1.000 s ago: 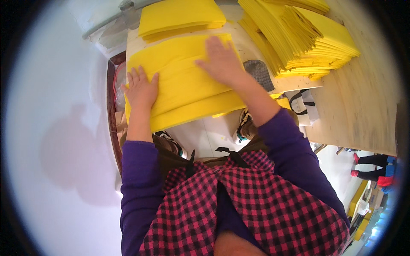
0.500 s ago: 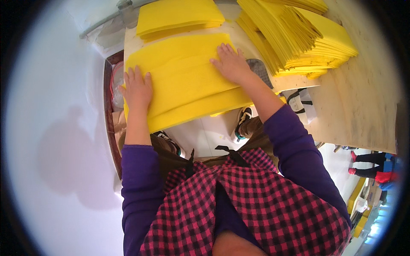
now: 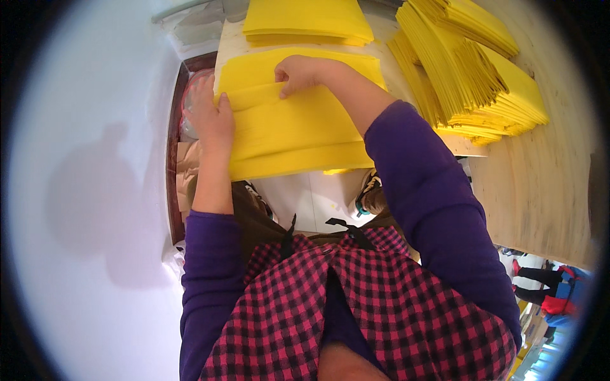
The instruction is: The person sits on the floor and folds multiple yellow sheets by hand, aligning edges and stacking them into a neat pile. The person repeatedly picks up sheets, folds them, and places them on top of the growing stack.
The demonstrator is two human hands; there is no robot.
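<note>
A yellow felt-like fabric sheet (image 3: 311, 120) lies in front of me over the near edge of the wooden table, with crosswise creases and a fold along its near side. At its left edge rests my left hand (image 3: 211, 117), thumb apart from the outstretched fingers. My right hand (image 3: 300, 73) has reached across to the sheet's upper left part. Its thumb and fingers are bent together at a crease, pinching the fabric there. Whether one layer or more is between them is hidden.
Behind the sheet sits a folded yellow stack (image 3: 308, 22). A taller pile of folded yellow fabric (image 3: 457, 70) leans at the right on the wooden table (image 3: 521, 184). A brown-framed box (image 3: 173, 152) stands by the white wall at left. Another person (image 3: 553, 286) is far right.
My right hand has moved left from the sheet's upper right, going from flat to pinching. My left hand has shifted slightly up the left edge. The view has shifted too.
</note>
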